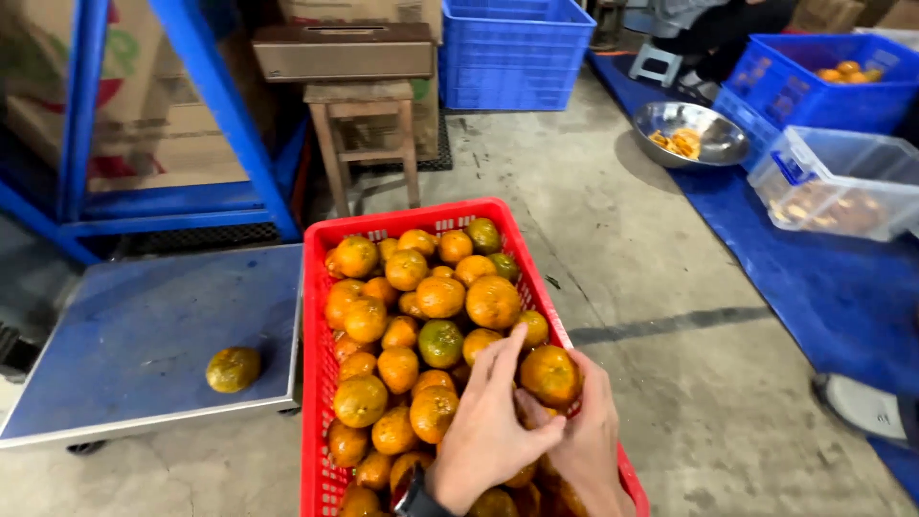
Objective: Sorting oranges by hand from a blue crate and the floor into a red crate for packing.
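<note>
The concrete floor filled most of the head view, with a blue mat spread over it at three o'clock. At nine o'clock stood a flat platform scale with a blue-grey deck, and a single mottled orange lay alone on it near its right edge. Just beside the scale, at the centre and running down to six o'clock, sat a red plastic crate heaped with oranges, most of them orange-skinned and a few green. At twelve o'clock a blue crate stood on the floor, and left of it a wooden stool carried a long brown box. At one to two o'clock were a second blue crate holding fruit, a clear plastic tub and a steel bowl with orange pieces in it.

Both hands were over the near end of the red crate at six o'clock. The left hand lay fingers-forward on the heap, partly curled, touching fruit; whether it clasped one could not be told. The right hand was closed around one orange fruit at the crate's right wall, thumb and fingers wrapped about its lower side.
</note>
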